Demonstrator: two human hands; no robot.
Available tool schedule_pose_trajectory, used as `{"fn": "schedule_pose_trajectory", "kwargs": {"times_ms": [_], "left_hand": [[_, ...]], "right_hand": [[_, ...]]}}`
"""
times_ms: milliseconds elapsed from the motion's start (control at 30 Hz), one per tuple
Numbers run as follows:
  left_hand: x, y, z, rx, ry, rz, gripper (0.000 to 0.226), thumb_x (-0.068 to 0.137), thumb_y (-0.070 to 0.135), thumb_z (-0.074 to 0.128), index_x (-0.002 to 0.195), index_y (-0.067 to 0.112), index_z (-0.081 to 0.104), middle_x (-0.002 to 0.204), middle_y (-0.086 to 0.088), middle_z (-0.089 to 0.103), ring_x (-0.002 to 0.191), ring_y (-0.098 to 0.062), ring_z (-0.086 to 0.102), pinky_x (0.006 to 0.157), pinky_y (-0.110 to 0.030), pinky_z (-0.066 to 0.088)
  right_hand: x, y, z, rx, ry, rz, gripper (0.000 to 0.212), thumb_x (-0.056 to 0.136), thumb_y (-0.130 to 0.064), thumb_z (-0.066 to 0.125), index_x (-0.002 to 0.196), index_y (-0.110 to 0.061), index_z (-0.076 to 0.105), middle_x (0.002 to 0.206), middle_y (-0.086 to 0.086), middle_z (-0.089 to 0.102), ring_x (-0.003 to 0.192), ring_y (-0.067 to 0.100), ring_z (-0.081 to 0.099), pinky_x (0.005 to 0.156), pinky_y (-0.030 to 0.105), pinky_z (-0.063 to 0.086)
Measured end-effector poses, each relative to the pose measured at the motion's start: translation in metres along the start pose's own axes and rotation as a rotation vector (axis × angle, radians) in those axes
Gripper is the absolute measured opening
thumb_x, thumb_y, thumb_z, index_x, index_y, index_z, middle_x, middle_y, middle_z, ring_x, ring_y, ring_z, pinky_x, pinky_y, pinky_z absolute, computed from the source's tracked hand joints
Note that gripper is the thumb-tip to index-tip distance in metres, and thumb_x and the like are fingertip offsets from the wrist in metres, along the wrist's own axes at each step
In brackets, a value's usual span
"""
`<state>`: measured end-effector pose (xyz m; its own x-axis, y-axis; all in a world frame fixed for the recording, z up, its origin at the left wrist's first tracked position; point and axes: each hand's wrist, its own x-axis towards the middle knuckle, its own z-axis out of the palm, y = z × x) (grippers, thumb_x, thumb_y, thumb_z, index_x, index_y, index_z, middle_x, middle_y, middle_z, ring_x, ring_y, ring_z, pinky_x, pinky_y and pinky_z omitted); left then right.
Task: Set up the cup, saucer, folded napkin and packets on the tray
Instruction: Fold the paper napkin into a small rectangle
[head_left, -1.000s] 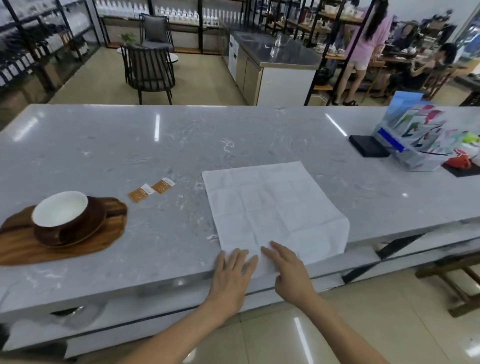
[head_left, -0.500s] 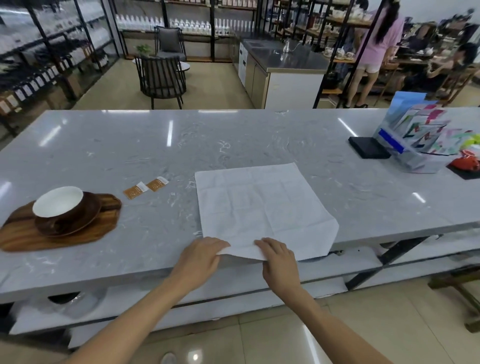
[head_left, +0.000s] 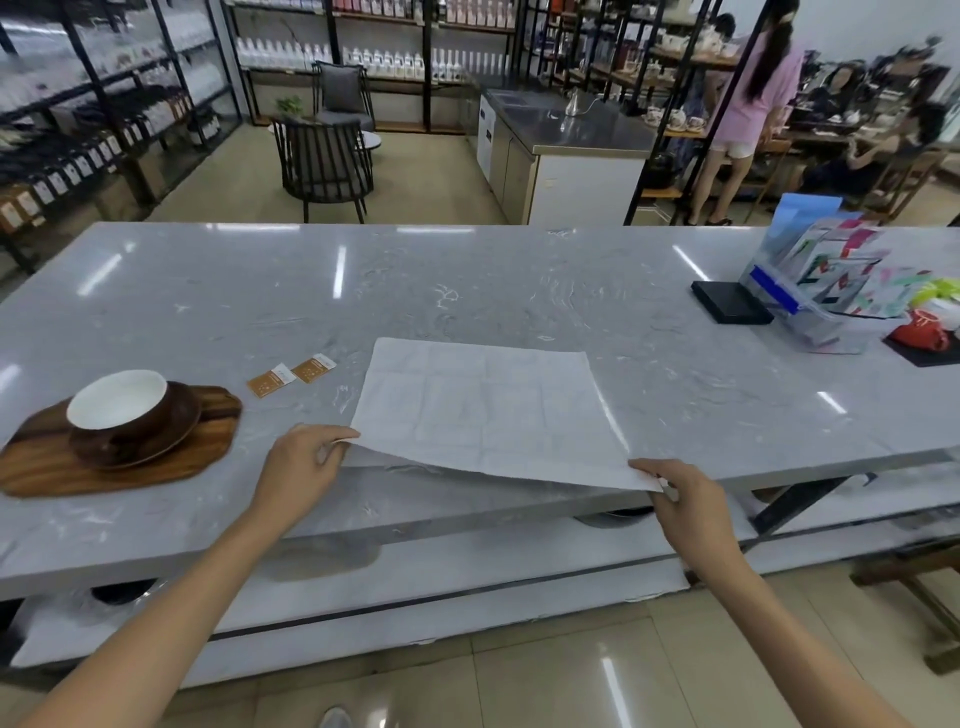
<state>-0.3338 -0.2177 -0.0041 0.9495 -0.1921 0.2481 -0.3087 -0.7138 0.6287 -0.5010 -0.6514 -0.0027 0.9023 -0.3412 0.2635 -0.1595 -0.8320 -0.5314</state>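
Observation:
A white unfolded napkin (head_left: 488, 410) lies on the grey marble counter, its near edge lifted off the surface. My left hand (head_left: 301, 467) pinches the near left corner. My right hand (head_left: 685, 504) pinches the near right corner. At the left, a wooden tray (head_left: 47, 467) carries a brown saucer (head_left: 171, 436) with a cup (head_left: 117, 402), white inside, on it. Two small orange packets (head_left: 291, 375) lie on the counter between the tray and the napkin.
At the right end of the counter stand a black flat box (head_left: 730, 301), a clear holder with colourful leaflets (head_left: 831, 291) and a red object on a black mat (head_left: 922, 332). Beyond the counter are chairs, shelves, a steel counter and people.
My hands went from resting flat on the napkin's near edge to pinching its two near corners, spread apart. The near edge is now raised off the counter.

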Motion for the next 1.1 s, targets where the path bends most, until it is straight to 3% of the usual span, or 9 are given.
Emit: {"fn": "schedule_pose_trajectory", "kwargs": {"times_ms": [167,300,400,467,567,800,900,1000,1100], "left_hand": [[-0.007,0.012,0.008,0.338,-0.348,-0.024,0.044,0.087,0.015,0.066,0.131,0.023,0.064,0.135,-0.004,0.062,0.134,-0.03,0.046,0.104,-0.046,0.044],[-0.034,0.064,0.022,0.309,-0.619,0.192,0.093,0.081,0.053,0.068,0.157,0.036,0.018,0.163,0.012,0.017,0.154,-0.01,-0.005,0.123,-0.057,0.002],[-0.051,0.127,0.03,0.045,-0.459,0.381,0.082,0.08,0.064,0.062,0.151,0.04,0.03,0.155,0.016,0.034,0.148,-0.006,0.021,0.12,-0.038,0.028],[-0.051,0.158,0.03,-0.077,-0.257,0.44,0.054,0.087,0.05,0.062,0.138,0.033,0.053,0.134,0.012,0.057,0.122,-0.009,0.053,0.097,-0.029,0.05],[-0.038,0.174,0.017,-0.132,-0.059,0.441,0.022,0.091,0.021,0.066,0.111,0.021,0.076,0.103,0.006,0.076,0.09,-0.015,0.07,0.079,-0.036,0.056],[0.013,0.158,-0.06,-0.402,0.136,0.306,0.015,0.091,0.011,0.072,0.1,0.021,0.08,0.096,0.012,0.076,0.085,-0.001,0.07,0.073,-0.008,0.051],[0.042,0.135,-0.105,-0.424,0.246,0.223,0.011,0.093,0.022,0.071,0.101,0.021,0.078,0.096,0.015,0.075,0.086,0.008,0.068,0.076,-0.006,0.049],[0.065,0.108,-0.142,-0.418,0.323,0.165,0.016,0.094,0.025,0.069,0.108,0.022,0.075,0.097,0.014,0.074,0.085,0.014,0.066,0.079,-0.005,0.049],[0.084,0.089,-0.172,-0.445,0.369,0.122,0.02,0.094,0.027,0.069,0.11,0.018,0.077,0.1,0.012,0.075,0.085,0.008,0.068,0.077,-0.012,0.054]], "right_hand": [[-0.01,-0.037,-0.003,0.049,0.005,-0.2,0.039,0.085,0.009,0.072,0.113,-0.017,0.077,0.104,-0.003,0.072,0.103,0.024,0.064,0.088,0.031,0.048],[-0.011,-0.076,0.003,0.046,0.017,-0.336,0.03,0.085,0.005,0.075,0.108,-0.013,0.079,0.089,0.002,0.072,0.088,0.024,0.064,0.077,0.036,0.053],[-0.006,-0.109,0.006,0.086,0.009,-0.399,0.023,0.086,-0.008,0.078,0.108,-0.016,0.074,0.087,-0.009,0.067,0.086,0.014,0.062,0.078,0.029,0.05],[-0.001,-0.129,0.007,0.142,0.01,-0.391,0.023,0.089,-0.021,0.076,0.11,-0.021,0.067,0.087,-0.021,0.06,0.087,0.005,0.058,0.078,0.018,0.044],[0.009,-0.147,0.007,0.201,0.041,-0.376,0.027,0.089,-0.035,0.074,0.11,-0.023,0.062,0.089,-0.023,0.06,0.089,0.004,0.06,0.081,0.013,0.044],[0.055,-0.139,0.008,0.076,-0.149,-0.35,0.023,0.091,-0.037,0.075,0.103,-0.017,0.073,0.089,-0.002,0.073,0.084,0.022,0.064,0.077,0.038,0.051],[0.08,-0.117,0.0,0.116,-0.191,-0.229,0.018,0.092,-0.036,0.073,0.092,-0.019,0.074,0.079,-0.004,0.071,0.072,0.013,0.061,0.069,0.031,0.044],[0.103,-0.106,-0.02,0.244,-0.17,-0.181,0.007,0.09,-0.031,0.076,0.088,-0.025,0.079,0.087,-0.013,0.077,0.082,0.002,0.068,0.072,0.02,0.046],[0.128,-0.112,-0.044,0.352,-0.1,-0.181,0.002,0.089,-0.028,0.077,0.088,-0.028,0.078,0.087,-0.01,0.077,0.082,0.007,0.07,0.072,0.02,0.052]]}}
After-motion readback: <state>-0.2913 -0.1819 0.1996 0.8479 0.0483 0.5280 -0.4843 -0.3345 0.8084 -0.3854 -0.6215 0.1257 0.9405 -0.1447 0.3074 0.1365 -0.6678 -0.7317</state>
